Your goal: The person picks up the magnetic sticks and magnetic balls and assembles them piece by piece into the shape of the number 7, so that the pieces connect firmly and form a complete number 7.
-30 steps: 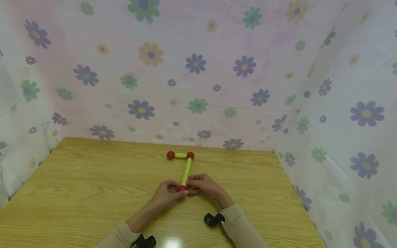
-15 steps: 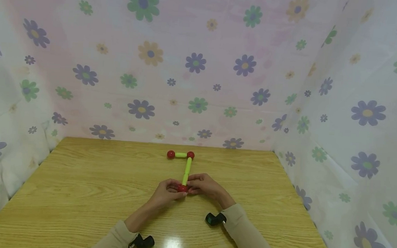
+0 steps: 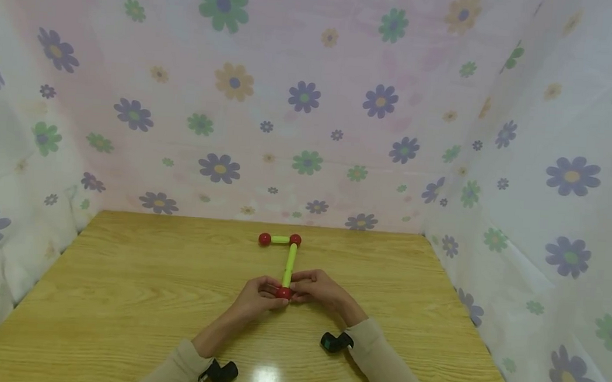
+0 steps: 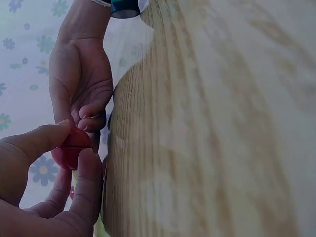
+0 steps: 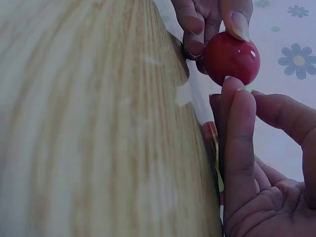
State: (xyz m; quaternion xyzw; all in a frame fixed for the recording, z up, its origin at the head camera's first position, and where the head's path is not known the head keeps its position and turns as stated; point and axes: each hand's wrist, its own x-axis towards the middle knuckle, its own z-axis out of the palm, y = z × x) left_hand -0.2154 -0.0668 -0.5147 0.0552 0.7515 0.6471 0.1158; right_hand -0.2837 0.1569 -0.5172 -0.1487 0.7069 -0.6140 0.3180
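In the head view, a yellow-green rod point(image 3: 290, 260) runs from a near red ball point(image 3: 284, 293) to a far red ball point(image 3: 295, 239). A shorter yellow-green rod point(image 3: 280, 239) joins that far ball to another red ball point(image 3: 264, 239) on its left. My left hand point(image 3: 254, 299) pinches the near ball between thumb and fingers, as the left wrist view confirms on the red ball point(image 4: 73, 148). From the other side, my right hand point(image 3: 323, 290) pinches the near end of the long rod. Its fingertips touch the red ball point(image 5: 232, 59) in the right wrist view; they hide most of that rod end.
All the pieces are on a wooden table point(image 3: 148, 275). Flower-patterned cloth point(image 3: 270, 95) hangs behind it and along both sides. A black wrist camera point(image 3: 221, 374) sits on the left sleeve, another black camera point(image 3: 336, 342) on the right.
The near ball has shifted very slightly toward me and shows more between the fingers. The right forearm has moved a little to the right. Both hands keep their hold; the head view has shifted slightly.
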